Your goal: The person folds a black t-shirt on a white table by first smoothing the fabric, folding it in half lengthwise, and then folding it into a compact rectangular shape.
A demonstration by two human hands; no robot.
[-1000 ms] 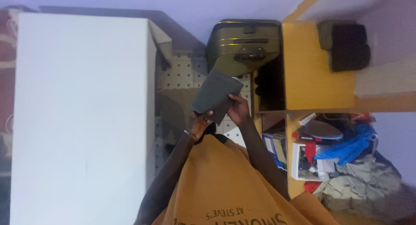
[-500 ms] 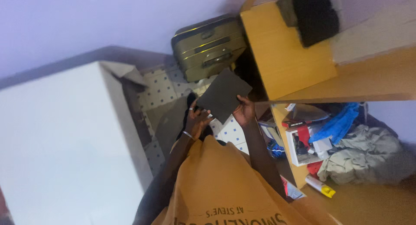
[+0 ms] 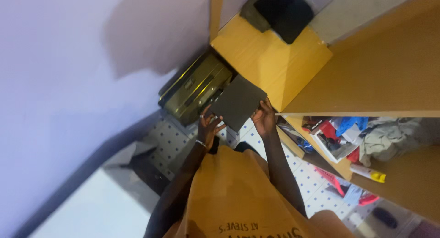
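Observation:
A flat dark grey square pad (image 3: 238, 102) is held up in front of me by both hands. My left hand (image 3: 208, 125), with a ring and a wrist bracelet, grips its lower left edge. My right hand (image 3: 265, 117) grips its lower right edge. The pad hangs in the air in front of an olive-green hard suitcase (image 3: 195, 89) and the corner of a yellow wooden shelf unit (image 3: 270, 59). My forearms reach out over my brown shirt (image 3: 229, 196).
Black and grey folded items (image 3: 279, 9) lie on top of the shelf unit. A lower shelf (image 3: 357, 137) holds clothes, boxes and a tube. The floor (image 3: 316, 183) is white tile with blue dots. A white block (image 3: 101, 210) stands at lower left beside a pale wall (image 3: 59, 73).
The view has swung and tilted, so the white block slid to the lower left and the shelf unit fills the right. Both hands keep hold of the pad.

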